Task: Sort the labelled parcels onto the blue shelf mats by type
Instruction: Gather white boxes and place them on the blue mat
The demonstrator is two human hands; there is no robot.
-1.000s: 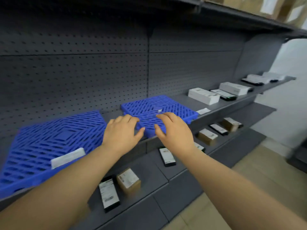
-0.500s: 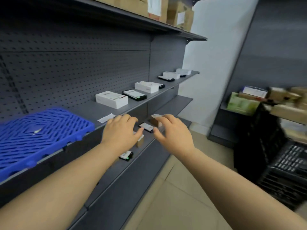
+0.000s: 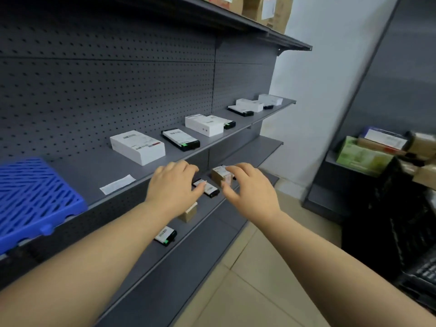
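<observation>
A blue shelf mat (image 3: 33,197) lies at the left end of the middle grey shelf (image 3: 94,173). Further right on that shelf sit a white labelled box (image 3: 138,147), a black labelled box (image 3: 180,139), another white box (image 3: 204,125) and more white and black boxes (image 3: 250,106) toward the far end. My left hand (image 3: 173,188) and my right hand (image 3: 247,187) hover side by side in front of the shelf edge, fingers loosely spread, holding nothing. On the lower shelf behind them lie a brown box (image 3: 218,175), a small black box (image 3: 208,190), another brown box (image 3: 188,214) and a black box (image 3: 166,236).
A loose white label (image 3: 117,184) lies on the middle shelf near the mat. Cardboard boxes (image 3: 266,8) stand on the top shelf. At the right are a black crate (image 3: 401,232) and a low shelf with green and brown parcels (image 3: 363,156). Tiled floor (image 3: 247,279) below.
The view has swung right along the shelf: one blue mat is out of sight, the other has slid to the left edge. Both hands stay raised and empty, now over the lower-shelf boxes.
</observation>
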